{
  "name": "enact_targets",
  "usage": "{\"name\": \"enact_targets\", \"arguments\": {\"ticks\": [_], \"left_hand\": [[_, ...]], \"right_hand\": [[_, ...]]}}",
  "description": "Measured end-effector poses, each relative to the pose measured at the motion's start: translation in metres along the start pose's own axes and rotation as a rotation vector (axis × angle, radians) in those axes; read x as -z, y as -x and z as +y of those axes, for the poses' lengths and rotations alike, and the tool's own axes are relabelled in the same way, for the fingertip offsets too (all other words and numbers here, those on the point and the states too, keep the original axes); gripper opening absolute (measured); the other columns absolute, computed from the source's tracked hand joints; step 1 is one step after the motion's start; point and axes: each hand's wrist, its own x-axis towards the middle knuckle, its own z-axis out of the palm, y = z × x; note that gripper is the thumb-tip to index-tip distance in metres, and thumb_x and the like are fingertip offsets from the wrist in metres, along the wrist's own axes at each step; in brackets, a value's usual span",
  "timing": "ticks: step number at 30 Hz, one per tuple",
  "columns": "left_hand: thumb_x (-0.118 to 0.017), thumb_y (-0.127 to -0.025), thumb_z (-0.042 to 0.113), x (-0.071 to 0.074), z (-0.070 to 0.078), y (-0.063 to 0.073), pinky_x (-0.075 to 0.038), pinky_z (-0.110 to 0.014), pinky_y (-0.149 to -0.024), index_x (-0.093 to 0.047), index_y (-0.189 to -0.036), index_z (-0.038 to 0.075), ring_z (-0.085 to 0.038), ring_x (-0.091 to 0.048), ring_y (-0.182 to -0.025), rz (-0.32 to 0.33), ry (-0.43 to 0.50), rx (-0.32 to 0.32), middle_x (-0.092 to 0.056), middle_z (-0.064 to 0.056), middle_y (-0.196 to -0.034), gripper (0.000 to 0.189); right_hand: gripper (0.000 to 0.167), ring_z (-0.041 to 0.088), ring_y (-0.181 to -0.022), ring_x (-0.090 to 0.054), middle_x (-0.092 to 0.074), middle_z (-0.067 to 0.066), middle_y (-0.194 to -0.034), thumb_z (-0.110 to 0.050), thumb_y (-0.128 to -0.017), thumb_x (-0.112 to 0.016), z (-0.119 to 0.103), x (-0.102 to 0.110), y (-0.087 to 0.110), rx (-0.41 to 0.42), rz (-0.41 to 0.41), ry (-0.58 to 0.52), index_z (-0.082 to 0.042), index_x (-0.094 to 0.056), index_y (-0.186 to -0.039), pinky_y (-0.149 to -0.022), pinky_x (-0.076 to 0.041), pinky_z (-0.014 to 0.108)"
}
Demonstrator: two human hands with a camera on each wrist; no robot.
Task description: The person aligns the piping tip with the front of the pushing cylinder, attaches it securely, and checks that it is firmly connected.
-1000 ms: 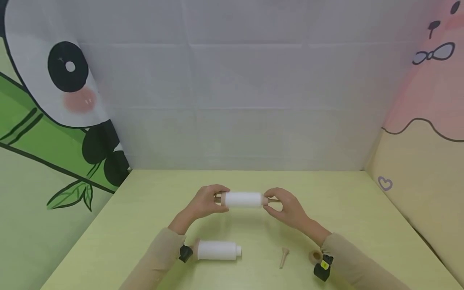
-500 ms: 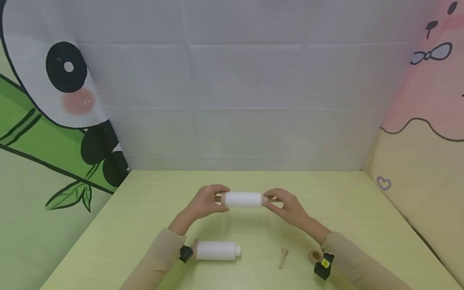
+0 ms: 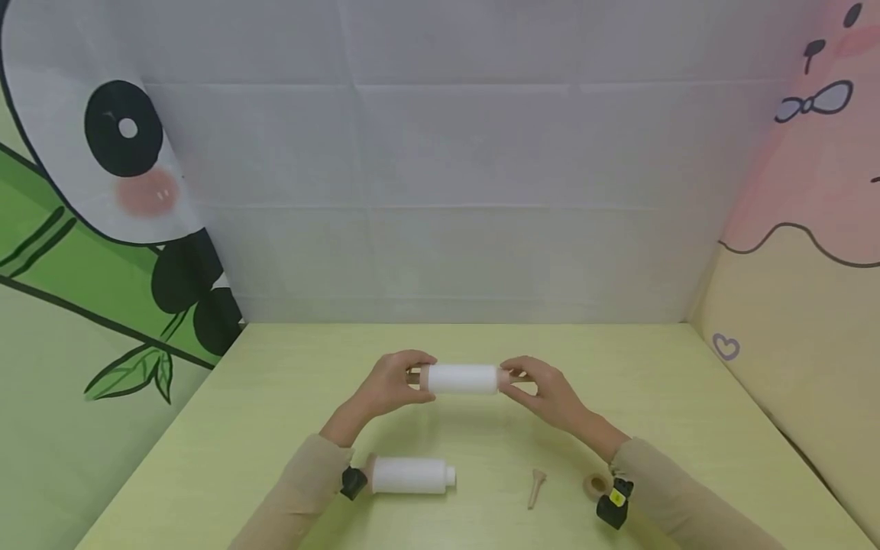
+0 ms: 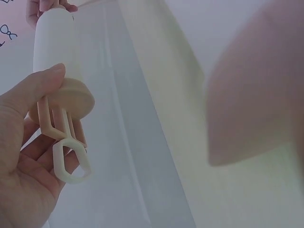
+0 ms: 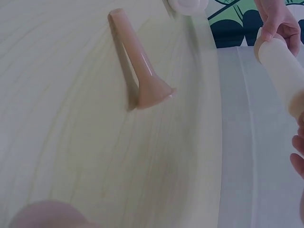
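Held level above table (image 3: 275,382): white cylinder (image 3: 462,379), between left grip (image 3: 394,383), half-curled with thumb and fingers around tan collar (image 4: 80,99), and right grip (image 3: 546,391), closed to a pinch at narrower end (image 3: 503,380); presumably supported at both ends for steadiness. Ring handle (image 4: 58,160) projecting inside left grip. On near side of both grips: second cylinder (image 3: 409,475), flared tube (image 3: 535,490), tan ring (image 3: 589,486), seemingly spread for reach.

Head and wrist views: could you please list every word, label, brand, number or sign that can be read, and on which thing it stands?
No words, brands or numbers can be read.
Yellow label on the black wrist camera: its dark mark is too small to read.
Held white cylinder: no lettering shows.
Side wall: a drawn heart, without text.
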Motion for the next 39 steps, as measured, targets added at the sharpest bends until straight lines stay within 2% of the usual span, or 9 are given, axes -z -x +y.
{"name": "enact_targets", "arguments": {"ticks": [4, 7, 11, 21, 29, 36, 39], "left_hand": [[-0.075, -0.071, 0.000, -0.0004, -0.0001, 0.0007, -0.052, -0.023, -0.073, -0.057, -0.113, -0.002, -0.029, -0.062, -0.096, 0.003, 0.008, -0.001, -0.057, -0.016, -0.111, 0.046], [-0.075, -0.071, 0.000, -0.0007, 0.0004, 0.0013, -0.052, -0.022, -0.073, -0.057, -0.113, -0.002, -0.029, -0.062, -0.096, 0.004, 0.005, -0.012, -0.057, -0.016, -0.111, 0.046], [-0.074, -0.071, -0.001, -0.0014, 0.0001, 0.0014, -0.052, -0.022, -0.073, -0.056, -0.114, -0.003, -0.030, -0.062, -0.097, 0.000, 0.000, -0.017, -0.057, -0.017, -0.112, 0.047], [-0.075, -0.070, -0.002, -0.0012, -0.0018, 0.0010, -0.052, -0.022, -0.073, -0.057, -0.112, -0.003, -0.030, -0.063, -0.095, 0.014, -0.002, -0.035, -0.057, -0.017, -0.111, 0.046], [-0.074, -0.070, -0.003, -0.0022, -0.0017, 0.0011, -0.052, -0.022, -0.074, -0.057, -0.112, -0.004, -0.031, -0.062, -0.096, 0.016, 0.005, -0.036, -0.057, -0.018, -0.112, 0.046], [-0.075, -0.070, -0.002, -0.0029, -0.0029, 0.0020, -0.052, -0.022, -0.074, -0.057, -0.112, -0.004, -0.031, -0.062, -0.096, 0.014, -0.003, -0.037, -0.057, -0.017, -0.111, 0.046], [-0.075, -0.070, -0.001, -0.0026, -0.0025, 0.0022, -0.052, -0.023, -0.074, -0.057, -0.112, -0.004, -0.032, -0.062, -0.096, 0.015, -0.005, -0.044, -0.057, -0.018, -0.111, 0.046]], "right_hand": [[0.047, 0.024, -0.087, -0.054, -0.057, 0.010, -0.104, -0.004, -0.068, -0.078, -0.0017, -0.0004, -0.0012, 0.047, 0.019, -0.005, 0.000, -0.055, -0.110, -0.069, -0.054, 0.028], [0.049, 0.025, -0.088, -0.053, -0.057, 0.011, -0.103, 0.003, -0.065, -0.077, -0.0027, 0.0001, 0.0002, 0.073, 0.019, 0.019, 0.001, -0.055, -0.109, -0.069, -0.054, 0.029], [0.044, 0.020, -0.090, -0.055, -0.058, 0.008, -0.102, 0.005, -0.066, -0.074, -0.0007, -0.0003, 0.0056, 0.073, 0.009, 0.051, -0.002, -0.058, -0.106, -0.070, -0.053, 0.027], [0.040, 0.018, -0.087, -0.057, -0.060, 0.006, -0.099, 0.001, -0.071, -0.073, 0.0009, 0.0000, 0.0038, 0.064, 0.009, 0.036, -0.002, -0.060, -0.108, -0.072, -0.053, 0.026], [0.039, 0.018, -0.084, -0.059, -0.061, 0.007, -0.096, 0.000, -0.072, -0.072, 0.0014, 0.0006, 0.0040, 0.033, -0.011, 0.045, -0.002, -0.059, -0.109, -0.070, -0.054, 0.032], [0.045, 0.019, -0.088, -0.058, -0.060, 0.008, -0.105, -0.009, -0.074, -0.073, 0.0021, 0.0019, 0.0019, 0.033, -0.022, 0.069, -0.001, -0.055, -0.115, -0.071, -0.054, 0.028], [0.044, 0.018, -0.088, -0.058, -0.059, 0.007, -0.105, -0.009, -0.073, -0.073, 0.0020, 0.0019, 0.0006, 0.055, -0.020, 0.072, -0.002, -0.056, -0.112, -0.071, -0.053, 0.025]]}}
